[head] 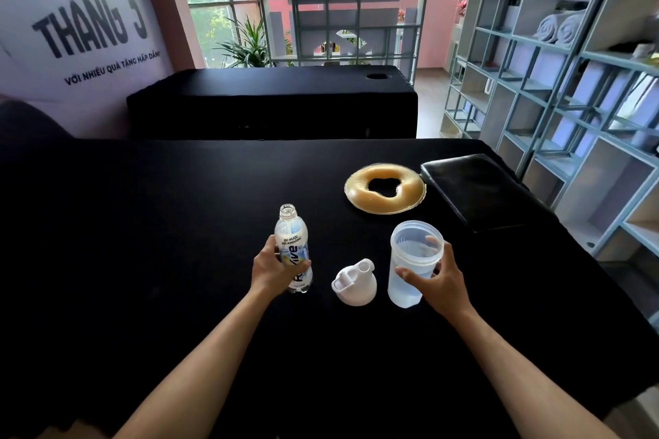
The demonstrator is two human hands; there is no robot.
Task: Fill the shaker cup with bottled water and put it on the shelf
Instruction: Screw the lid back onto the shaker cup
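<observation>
So my left hand (272, 269) grips the uncapped bottle (293, 249), my right hand (437, 280) grips the shaker cup (410, 260); lid (354, 283) off, shelf (556, 89) remaining.

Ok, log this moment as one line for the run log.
left hand grips uncapped bottle | right hand grips open shaker cup | lid on table between | shelf step not done

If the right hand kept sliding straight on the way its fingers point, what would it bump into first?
The right hand already grips the shaker cup, fingers pointing left. Pushed straight on, cup and hand would likely meet the white lid lying beside it on the black table, then the bottle; depth is uncertain.
</observation>
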